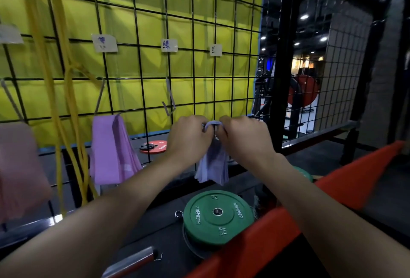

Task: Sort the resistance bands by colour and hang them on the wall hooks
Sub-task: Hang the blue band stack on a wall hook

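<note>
My left hand (190, 137) and my right hand (243, 136) both grip the top of a bunch of pale blue-lilac resistance bands (214, 164), held against the black wire grid (193, 73) low at the centre; the hook there is hidden by my fingers. The bands hang down between my wrists. A purple band (112, 151) hangs from a metal hook (100, 95) to the left. Yellow bands (55, 91) dangle further left, and a pink band (20, 166) is at the far left edge. An empty hook (169, 100) sits just above my left hand.
Paper labels (104, 43) are clipped to the grid above the hooks. A green weight plate (218, 214) lies on the dark floor below my arms, a red plate (153, 146) behind the grid. An orange-red padded edge (286, 217) crosses the lower right. A steel bar (131, 262) lies at the bottom.
</note>
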